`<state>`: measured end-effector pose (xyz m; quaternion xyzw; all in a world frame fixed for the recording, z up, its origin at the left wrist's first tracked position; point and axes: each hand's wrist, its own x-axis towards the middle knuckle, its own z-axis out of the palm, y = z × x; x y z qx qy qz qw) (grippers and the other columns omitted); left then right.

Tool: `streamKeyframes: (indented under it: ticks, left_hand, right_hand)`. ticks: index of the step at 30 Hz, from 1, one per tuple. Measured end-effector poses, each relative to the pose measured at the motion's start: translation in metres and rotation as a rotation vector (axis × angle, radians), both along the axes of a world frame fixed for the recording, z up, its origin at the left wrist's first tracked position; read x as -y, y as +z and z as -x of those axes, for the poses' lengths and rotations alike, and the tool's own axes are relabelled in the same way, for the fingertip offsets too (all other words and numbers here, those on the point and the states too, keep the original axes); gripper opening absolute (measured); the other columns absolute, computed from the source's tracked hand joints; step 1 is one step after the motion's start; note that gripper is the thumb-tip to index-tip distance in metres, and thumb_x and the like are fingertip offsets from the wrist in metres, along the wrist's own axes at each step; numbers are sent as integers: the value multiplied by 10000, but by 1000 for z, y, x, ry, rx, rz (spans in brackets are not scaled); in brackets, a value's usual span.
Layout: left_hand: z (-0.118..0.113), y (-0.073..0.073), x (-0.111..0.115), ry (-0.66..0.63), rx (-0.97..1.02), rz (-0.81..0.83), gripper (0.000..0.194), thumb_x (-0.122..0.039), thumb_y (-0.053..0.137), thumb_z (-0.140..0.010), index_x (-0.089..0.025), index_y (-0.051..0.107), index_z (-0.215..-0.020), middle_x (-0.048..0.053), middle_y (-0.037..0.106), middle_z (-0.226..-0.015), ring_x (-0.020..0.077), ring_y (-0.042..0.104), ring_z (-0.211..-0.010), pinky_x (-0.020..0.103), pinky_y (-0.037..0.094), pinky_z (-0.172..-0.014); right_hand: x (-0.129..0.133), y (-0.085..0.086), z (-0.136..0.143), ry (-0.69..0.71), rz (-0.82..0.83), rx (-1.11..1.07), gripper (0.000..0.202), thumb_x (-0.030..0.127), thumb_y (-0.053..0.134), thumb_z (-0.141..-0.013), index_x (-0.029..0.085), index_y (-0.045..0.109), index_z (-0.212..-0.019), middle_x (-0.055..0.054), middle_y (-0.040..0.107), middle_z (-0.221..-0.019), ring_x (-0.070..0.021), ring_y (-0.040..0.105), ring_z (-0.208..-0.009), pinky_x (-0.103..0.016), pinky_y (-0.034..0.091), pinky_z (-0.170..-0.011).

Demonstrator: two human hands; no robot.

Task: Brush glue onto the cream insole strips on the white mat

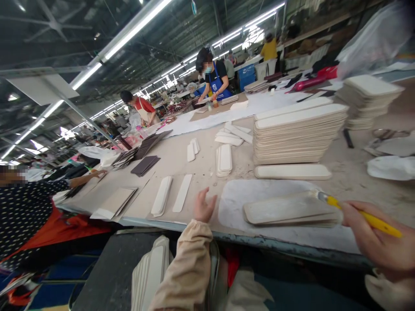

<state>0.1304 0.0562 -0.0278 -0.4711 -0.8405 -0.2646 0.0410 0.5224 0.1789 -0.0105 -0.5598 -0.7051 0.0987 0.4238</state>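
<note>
My right hand (379,233) is closed round the yellow handle of a brush (366,214), whose tip touches the right end of the top strip in a low stack of long pale strips (288,207). That stack lies on a white sheet (233,194) at the table's front edge. To the left of the sheet, my left hand (205,205) hovers at the table with its fingers apart and nothing in them. Left of it are a single white strip (182,193) and a small pile of strips (161,195). Another long strip (292,171) lies behind the sheet.
A tall stack of strips (295,138) stands behind the sheet, with another stack (369,97) farther right. Dark pieces (145,166) lie to the left. More strips (152,276) rest below the table edge. People work at the far side and at the left.
</note>
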Motion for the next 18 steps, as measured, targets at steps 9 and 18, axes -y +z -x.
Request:
streamKeyframes:
  ticks: [9, 18]
  left_hand:
    - [98, -9, 39, 256, -92, 279, 420, -393, 571, -789, -122, 603, -1108, 198, 581, -1209, 325, 514, -1172, 473, 370, -993]
    - [118, -7, 47, 313, -167, 341, 307, -299, 478, -837, -151, 654, -1040, 163, 607, -1182, 284, 496, -1186, 410, 379, -982]
  right_hand:
    - [4, 8, 2, 56, 6, -39, 358, 561, 433, -811, 250, 604, -849, -39, 661, -641, -208, 658, -603, -290, 471, -547]
    - [5, 3, 3, 97, -79, -36, 394, 564, 430, -855, 219, 619, -877, -42, 656, -665, -178, 646, -612, -256, 471, -565]
